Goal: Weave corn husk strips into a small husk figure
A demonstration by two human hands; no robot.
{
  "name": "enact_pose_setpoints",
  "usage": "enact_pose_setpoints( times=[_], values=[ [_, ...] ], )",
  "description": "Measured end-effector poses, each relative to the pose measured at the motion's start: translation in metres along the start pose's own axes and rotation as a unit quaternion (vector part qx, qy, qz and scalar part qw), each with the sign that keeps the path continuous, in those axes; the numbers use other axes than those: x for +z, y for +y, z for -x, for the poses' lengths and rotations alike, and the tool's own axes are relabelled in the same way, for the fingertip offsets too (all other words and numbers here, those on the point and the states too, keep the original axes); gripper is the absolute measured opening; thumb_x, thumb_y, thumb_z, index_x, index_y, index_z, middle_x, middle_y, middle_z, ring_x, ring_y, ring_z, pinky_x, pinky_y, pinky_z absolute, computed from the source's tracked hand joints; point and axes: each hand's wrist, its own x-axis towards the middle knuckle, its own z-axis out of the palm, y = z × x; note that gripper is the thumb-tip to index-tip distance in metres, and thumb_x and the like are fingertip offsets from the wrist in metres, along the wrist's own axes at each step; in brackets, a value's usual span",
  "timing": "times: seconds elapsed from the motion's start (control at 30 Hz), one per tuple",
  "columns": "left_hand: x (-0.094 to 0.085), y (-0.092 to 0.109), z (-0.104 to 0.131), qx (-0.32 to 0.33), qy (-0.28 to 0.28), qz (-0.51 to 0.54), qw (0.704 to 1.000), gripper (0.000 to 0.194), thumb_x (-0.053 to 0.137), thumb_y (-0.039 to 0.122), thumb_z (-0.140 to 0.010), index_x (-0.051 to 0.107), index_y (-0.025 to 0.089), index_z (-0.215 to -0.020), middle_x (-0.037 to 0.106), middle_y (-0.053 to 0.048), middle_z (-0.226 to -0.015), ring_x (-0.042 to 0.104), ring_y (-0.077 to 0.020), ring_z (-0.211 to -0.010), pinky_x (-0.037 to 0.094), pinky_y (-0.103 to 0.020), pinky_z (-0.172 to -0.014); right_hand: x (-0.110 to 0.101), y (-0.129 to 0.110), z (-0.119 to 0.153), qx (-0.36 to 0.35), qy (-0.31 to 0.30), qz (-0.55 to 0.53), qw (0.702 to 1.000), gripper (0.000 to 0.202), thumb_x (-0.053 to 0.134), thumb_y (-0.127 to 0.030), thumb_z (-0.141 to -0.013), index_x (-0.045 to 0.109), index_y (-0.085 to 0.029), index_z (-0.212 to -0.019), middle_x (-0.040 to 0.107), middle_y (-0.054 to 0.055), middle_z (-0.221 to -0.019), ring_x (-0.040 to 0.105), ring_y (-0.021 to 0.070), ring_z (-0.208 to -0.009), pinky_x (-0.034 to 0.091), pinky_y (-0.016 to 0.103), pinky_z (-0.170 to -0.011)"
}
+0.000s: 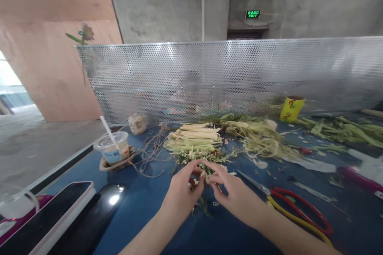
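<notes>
My left hand and my right hand meet at the middle of the blue table, fingertips pinched together around a small pale plant piece. Its exact shape is partly hidden by the fingers. Just beyond the fingertips lies a spread of small green leafy sprigs. Behind the sprigs, a bundle of pale yellow-green stalks lies crosswise. Some loose green bits show beneath the hands.
Scissors with red and yellow handles lie right. A lidded cup, tangled twine and phone are left. Husks and a yellow roll stand by the perforated metal screen.
</notes>
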Motion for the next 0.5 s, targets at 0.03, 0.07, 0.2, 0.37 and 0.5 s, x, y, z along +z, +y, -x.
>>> enact_pose_setpoints(
  times=[0.03,0.07,0.2,0.37,0.5],
  values=[
    [-0.001,-0.0004,-0.0011,0.002,-0.003,-0.002,1.0,0.033,0.044,0.016,-0.076,0.049,0.019,-0.108,0.062,0.0,-0.076,0.055,-0.0081,-0.056,0.047,-0.018,-0.055,-0.0013,-0.0006,0.0005,-0.006,-0.004,0.01,1.0,0.052,0.037,-0.014,-0.08,0.028,-0.024,-0.13,0.065,0.002,-0.094,0.059,0.0137,-0.088,0.045,0.026,-0.077],
    [-0.0019,-0.0005,-0.0022,0.007,-0.01,-0.002,1.0,0.031,0.044,0.016,-0.075,0.05,0.019,-0.105,0.062,0.0,-0.075,0.056,-0.0086,-0.057,0.047,-0.018,-0.056,-0.0023,-0.0011,0.0011,-0.01,-0.005,0.019,1.0,0.052,0.037,-0.014,-0.08,0.028,-0.024,-0.13,0.064,0.003,-0.098,0.059,0.0141,-0.09,0.045,0.026,-0.078],
    [-0.0054,0.0018,-0.0036,0.03,-0.055,-0.003,0.998,0.02,0.044,0.011,-0.07,0.057,0.016,-0.085,0.061,-0.002,-0.073,0.057,-0.0114,-0.064,0.046,-0.019,-0.055,-0.0028,-0.0024,0.0033,-0.023,-0.005,0.05,0.998,0.05,0.038,-0.014,-0.079,0.033,-0.024,-0.128,0.059,0.005,-0.109,0.056,0.0155,-0.098,0.043,0.029,-0.083],
    [-0.0103,0.005,-0.002,0.033,-0.027,-0.011,0.999,0.036,0.044,0.005,-0.062,0.056,0.017,-0.095,0.057,-0.001,-0.077,0.053,-0.0106,-0.06,0.045,-0.023,-0.057,-0.0024,-0.004,0.0045,-0.021,-0.02,0.076,0.997,0.05,0.038,-0.015,-0.079,0.033,-0.022,-0.128,0.063,0.006,-0.102,0.057,0.0183,-0.098,0.044,0.032,-0.081],
    [-0.01,0.002,-0.0055,-0.056,-0.061,0.176,0.981,0.031,0.044,0.013,-0.07,0.052,0.016,-0.1,0.058,-0.002,-0.079,0.052,-0.0096,-0.057,0.044,-0.022,-0.051,-0.0079,-0.0029,0.0053,-0.003,-0.016,0.036,0.999,0.049,0.037,-0.016,-0.08,0.032,-0.025,-0.128,0.065,0.004,-0.096,0.062,0.0149,-0.083,0.046,0.026,-0.071]
  ],
)
